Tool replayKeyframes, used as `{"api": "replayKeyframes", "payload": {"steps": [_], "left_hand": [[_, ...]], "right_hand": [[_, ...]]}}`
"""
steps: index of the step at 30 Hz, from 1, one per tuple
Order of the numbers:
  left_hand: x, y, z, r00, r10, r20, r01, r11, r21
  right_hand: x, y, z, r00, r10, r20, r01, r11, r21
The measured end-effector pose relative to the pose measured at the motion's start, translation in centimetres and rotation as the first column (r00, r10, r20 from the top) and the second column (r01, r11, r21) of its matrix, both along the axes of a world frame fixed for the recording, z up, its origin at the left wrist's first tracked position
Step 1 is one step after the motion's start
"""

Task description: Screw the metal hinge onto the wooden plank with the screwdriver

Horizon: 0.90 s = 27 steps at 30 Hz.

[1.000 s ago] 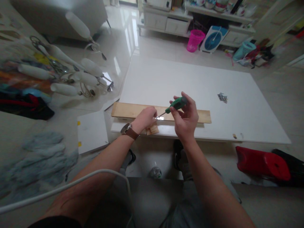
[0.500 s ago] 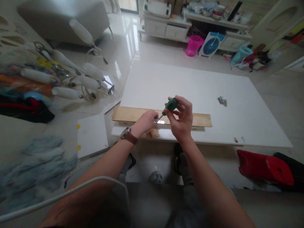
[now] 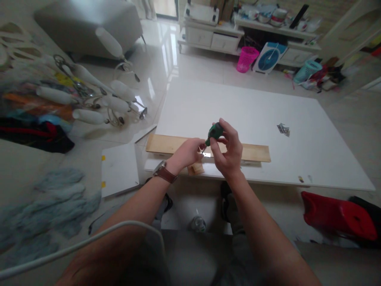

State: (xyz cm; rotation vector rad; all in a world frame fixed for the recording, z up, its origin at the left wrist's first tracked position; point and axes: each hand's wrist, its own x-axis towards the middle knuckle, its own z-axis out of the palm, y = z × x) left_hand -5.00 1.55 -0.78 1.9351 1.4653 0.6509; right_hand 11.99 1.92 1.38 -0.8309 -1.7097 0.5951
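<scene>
In my right hand [image 3: 228, 149] is a screwdriver [image 3: 214, 132] with a green and black handle, its thin shaft slanting down to the left. The tip meets the near edge of a long wooden board [image 3: 253, 152], beside a small shiny metal plate [image 3: 206, 155]. My left hand [image 3: 190, 151], with a watch on its wrist, has its fingers closed around the shaft near the tip. Whether a screw is between those fingers is hidden. Below them, a small wooden block [image 3: 195, 168] pokes out at the front. The board rests raised on a large white panel [image 3: 238, 107].
A pile of metal screws or fittings [image 3: 283, 129] lies to the right on the panel, with small bits [image 3: 301, 179] near its front edge. A white board [image 3: 120, 171] stands at left by a chandelier [image 3: 116, 91]. A red plastic stool [image 3: 339, 214] is at right.
The whole view has shifted slightly, so things appear further right. My left fingers have moved a little up along the screwdriver's shaft. The right hand still grips the handle.
</scene>
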Motion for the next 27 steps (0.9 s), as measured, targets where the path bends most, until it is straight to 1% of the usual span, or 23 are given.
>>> {"api": "replayKeyframes", "payload": {"steps": [4, 6, 9, 11, 13, 16, 18, 21, 24, 27], "left_hand": [[-0.11, 0.10, 0.34, 0.997, -0.030, 0.066, 0.023, 0.995, 0.100], [-0.17, 0.16, 0.42, 0.992, -0.063, 0.111, 0.044, 0.986, 0.160], [-0.09, 0.31, 0.48, 0.981, -0.088, 0.171, 0.046, 0.971, 0.236], [0.05, 0.43, 0.50, 0.968, -0.093, 0.232, 0.020, 0.954, 0.298], [0.20, 0.50, 0.55, 0.948, -0.090, 0.304, -0.025, 0.934, 0.356], [0.35, 0.47, 0.65, 0.921, -0.076, 0.383, -0.081, 0.922, 0.378], [0.38, 0.40, 0.70, 0.905, -0.079, 0.418, -0.085, 0.929, 0.360], [0.40, 0.28, 0.69, 0.882, -0.100, 0.460, -0.074, 0.936, 0.344], [0.44, 0.24, 0.63, 0.878, -0.101, 0.468, -0.075, 0.936, 0.343], [0.52, 0.28, 0.66, 0.892, -0.101, 0.441, -0.085, 0.920, 0.384]], "right_hand": [[0.11, -0.26, 0.28, 1.000, -0.006, 0.022, 0.006, 1.000, -0.008], [0.14, -0.18, 0.30, 1.000, -0.015, 0.010, 0.015, 0.999, 0.044], [0.10, 0.15, 0.31, 0.999, -0.036, 0.016, 0.033, 0.986, 0.163], [0.03, 0.38, 0.34, 0.998, -0.051, 0.023, 0.044, 0.972, 0.232], [-0.02, 0.53, 0.37, 0.998, -0.062, 0.022, 0.054, 0.963, 0.265], [0.00, 0.56, 0.33, 0.997, -0.069, 0.020, 0.062, 0.967, 0.248], [0.09, 0.51, 0.22, 0.998, -0.062, 0.017, 0.057, 0.973, 0.224], [0.22, 0.42, 0.02, 0.999, -0.022, 0.033, 0.015, 0.983, 0.184], [0.24, 0.39, -0.12, 0.998, 0.024, 0.055, -0.032, 0.986, 0.166], [0.14, 0.44, -0.13, 0.998, 0.014, 0.060, -0.025, 0.982, 0.188]]}}
